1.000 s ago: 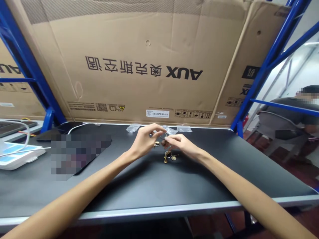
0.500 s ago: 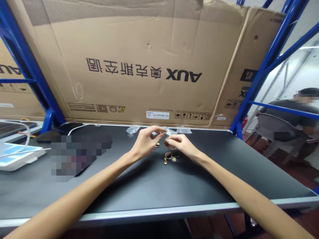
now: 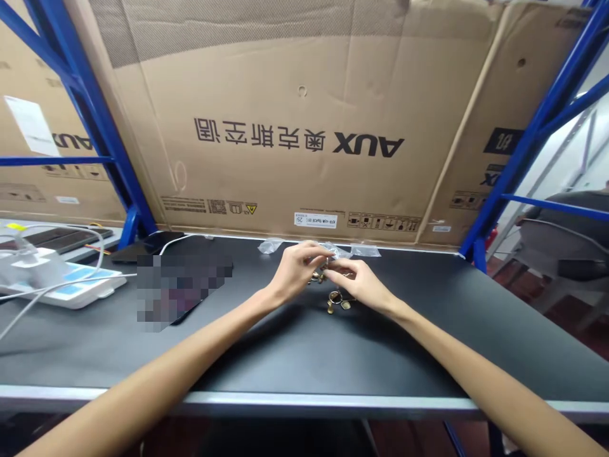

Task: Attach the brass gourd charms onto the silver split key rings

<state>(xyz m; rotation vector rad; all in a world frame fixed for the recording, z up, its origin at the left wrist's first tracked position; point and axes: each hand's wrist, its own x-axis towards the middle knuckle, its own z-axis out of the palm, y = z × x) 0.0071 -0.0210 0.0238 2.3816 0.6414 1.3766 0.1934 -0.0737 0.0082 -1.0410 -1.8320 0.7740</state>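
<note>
My left hand (image 3: 295,271) and my right hand (image 3: 364,285) meet over the black table. Both have their fingers pinched around a small gold-coloured metal trinket (image 3: 324,267), mostly hidden by the fingertips. Just below the left fingertips lie more gold trinkets (image 3: 314,277). Nearer to me, beside the right hand, a metal ring (image 3: 335,297) rests on the table. A small gold piece (image 3: 330,309) and a flat gold charm (image 3: 346,305) lie close to it; whether they are joined to the ring I cannot tell.
Behind my hands lie clear plastic bags (image 3: 270,245), in front of a large cardboard sheet (image 3: 295,178). A blurred-out dark object (image 3: 190,289) lies left, past it a white power strip (image 3: 90,291) with cables. Blue rack posts (image 3: 533,133) flank the table. A person sits at far right.
The camera view has turned left, so everything appears shifted right. My hands stay together over the same spot, still pinching the small trinket, with fingertips slightly rearranged.
</note>
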